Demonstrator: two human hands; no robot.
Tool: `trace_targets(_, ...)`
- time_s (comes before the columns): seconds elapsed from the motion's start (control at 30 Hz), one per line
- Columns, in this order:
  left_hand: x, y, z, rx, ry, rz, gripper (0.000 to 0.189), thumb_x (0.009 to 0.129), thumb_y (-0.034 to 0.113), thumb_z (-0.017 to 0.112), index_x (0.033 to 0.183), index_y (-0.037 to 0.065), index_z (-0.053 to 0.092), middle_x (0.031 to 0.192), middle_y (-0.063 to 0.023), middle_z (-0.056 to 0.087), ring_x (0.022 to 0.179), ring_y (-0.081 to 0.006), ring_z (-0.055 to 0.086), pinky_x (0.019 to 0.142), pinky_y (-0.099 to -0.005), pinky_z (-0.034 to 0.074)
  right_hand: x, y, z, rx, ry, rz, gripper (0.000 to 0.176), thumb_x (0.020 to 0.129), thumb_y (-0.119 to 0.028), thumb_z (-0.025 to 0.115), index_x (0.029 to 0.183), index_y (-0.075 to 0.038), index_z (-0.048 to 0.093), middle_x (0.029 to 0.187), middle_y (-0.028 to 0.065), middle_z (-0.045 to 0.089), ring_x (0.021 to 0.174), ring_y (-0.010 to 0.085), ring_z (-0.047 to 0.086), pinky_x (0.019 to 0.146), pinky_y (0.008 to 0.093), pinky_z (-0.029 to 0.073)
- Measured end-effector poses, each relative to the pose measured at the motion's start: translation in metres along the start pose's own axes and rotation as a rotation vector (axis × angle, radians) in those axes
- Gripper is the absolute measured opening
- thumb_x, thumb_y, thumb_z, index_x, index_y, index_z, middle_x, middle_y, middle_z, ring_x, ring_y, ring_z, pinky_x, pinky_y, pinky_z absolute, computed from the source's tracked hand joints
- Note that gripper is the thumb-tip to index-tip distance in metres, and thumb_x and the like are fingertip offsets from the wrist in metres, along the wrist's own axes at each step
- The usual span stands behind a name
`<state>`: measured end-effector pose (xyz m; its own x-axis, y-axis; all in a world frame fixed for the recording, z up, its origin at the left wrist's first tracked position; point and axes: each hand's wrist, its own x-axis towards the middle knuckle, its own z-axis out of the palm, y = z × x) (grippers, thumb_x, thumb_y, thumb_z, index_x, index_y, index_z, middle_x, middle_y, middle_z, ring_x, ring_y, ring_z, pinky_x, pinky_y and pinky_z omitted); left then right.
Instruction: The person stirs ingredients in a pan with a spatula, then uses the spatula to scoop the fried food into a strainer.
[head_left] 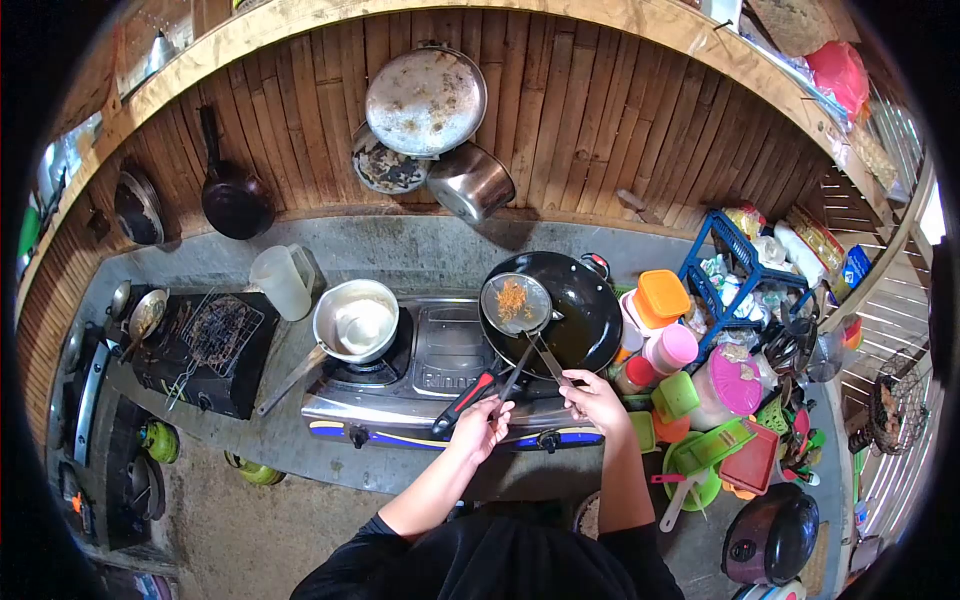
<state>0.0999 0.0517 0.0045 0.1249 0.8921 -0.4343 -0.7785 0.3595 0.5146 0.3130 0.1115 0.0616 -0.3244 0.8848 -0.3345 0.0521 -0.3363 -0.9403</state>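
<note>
My left hand (482,428) is closed around the thin handle of a round wire strainer (540,297), near the wok's handle. Orange-brown fried bits (512,298) lie in the strainer's mesh. Beneath it is a black wok (590,320) with dark oil in it, on the right burner. In my right hand (595,402) is a long flat-handled metal utensil (549,357); its far end meets the strainer's near rim, and I cannot make out its head. The wok's red-and-black handle (466,402) points toward me on the left.
A saucepan (356,322) with pale contents stands on the left burner of the gas stove (440,345). Plastic containers (663,297) crowd the wok's right side. A charcoal grill (212,335) and a pitcher (280,283) are left; a rice cooker (770,535) is at lower right.
</note>
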Motion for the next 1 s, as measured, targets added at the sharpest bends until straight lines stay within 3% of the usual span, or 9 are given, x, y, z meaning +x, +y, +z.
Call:
trace_targets(0.2, -0.001, -0.003, 0.002, 0.059, -0.067, -0.037, 0.019, 0.09, 0.012, 0.04, 0.105, 0.001, 0.043, 0.091, -0.0118, 0.061, 0.066, -0.0111, 0.057, 0.05, -0.0209, 0.047, 0.002, 0.005, -0.001, 0.007, 0.033, -0.061, 0.036, 0.08, -0.008, 0.059, 0.114, -0.004, 0.048, 0.066, 0.0035, 0.054, 0.047, 0.0072, 0.046, 0.043, 0.0195, 0.036)
trace_targets(0.37, 0.001, -0.022, 0.007, 0.103, -0.14, -0.133, 0.01, 0.09, 0.011, 0.043, 0.099, 0.008, 0.041, 0.1, -0.013, 0.059, 0.077, -0.0142, 0.06, 0.056, -0.0242, 0.05, 0.002, 0.015, -0.004, 0.035, 0.064, -0.136, 0.032, 0.081, -0.005, 0.056, 0.112, -0.004, 0.05, 0.065, 0.0042, 0.054, 0.048, 0.007, 0.045, 0.044, 0.0201, 0.036)
trace_targets(0.57, 0.006, -0.05, 0.019, -0.19, -0.251, -0.355, 0.008, 0.087, 0.003, 0.044, 0.089, 0.01, 0.047, 0.106, -0.0114, 0.058, 0.091, -0.0217, 0.059, 0.068, -0.0317, 0.05, -0.008, 0.011, -0.006, 0.08, 0.081, -0.149, 0.029, 0.083, -0.003, 0.052, 0.111, -0.002, 0.05, 0.065, 0.0063, 0.054, 0.05, 0.0074, 0.046, 0.045, 0.0223, 0.04)
trace_targets(0.67, 0.009, -0.06, 0.034, -0.169, -0.249, -0.403, 0.009, 0.087, 0.005, 0.045, 0.088, 0.013, 0.049, 0.106, -0.0072, 0.059, 0.094, -0.0191, 0.058, 0.068, -0.0312, 0.049, -0.01, 0.013, -0.008, 0.089, 0.052, -0.153, 0.028, 0.084, -0.002, 0.049, 0.112, -0.003, 0.05, 0.065, 0.0063, 0.054, 0.05, 0.007, 0.045, 0.045, 0.0218, 0.04)
trace_targets(0.83, 0.03, -0.083, 0.045, -0.024, -0.256, -0.493, 0.007, 0.086, 0.017, 0.05, 0.087, 0.023, 0.052, 0.093, 0.0059, 0.062, 0.087, -0.0106, 0.057, 0.068, -0.0292, 0.039, -0.019, 0.001, -0.003, 0.081, 0.098, -0.134, 0.026, 0.084, -0.002, 0.048, 0.109, -0.004, 0.051, 0.064, 0.0044, 0.054, 0.049, 0.0062, 0.045, 0.042, 0.0208, 0.036)
trace_targets(0.9, 0.038, -0.094, 0.049, -0.025, -0.258, -0.505, 0.005, 0.085, 0.019, 0.051, 0.086, 0.024, 0.052, 0.087, 0.0068, 0.061, 0.082, -0.0097, 0.056, 0.068, -0.0291, 0.036, -0.019, 0.004, -0.005, 0.08, 0.076, -0.142, 0.024, 0.084, -0.002, 0.048, 0.108, -0.004, 0.053, 0.064, 0.0039, 0.054, 0.05, 0.0064, 0.045, 0.041, 0.0208, 0.036)
trace_targets(1.0, 0.044, -0.103, 0.057, -0.071, -0.221, -0.49, 0.006, 0.087, 0.017, 0.048, 0.085, 0.021, 0.052, 0.081, 0.0045, 0.059, 0.08, -0.0112, 0.057, 0.068, -0.0296, 0.041, -0.02, 0.004, -0.001, 0.081, 0.115, -0.158, 0.022, 0.084, -0.002, 0.048, 0.105, -0.003, 0.054, 0.065, 0.0043, 0.054, 0.051, 0.0072, 0.046, 0.044, 0.0208, 0.037)
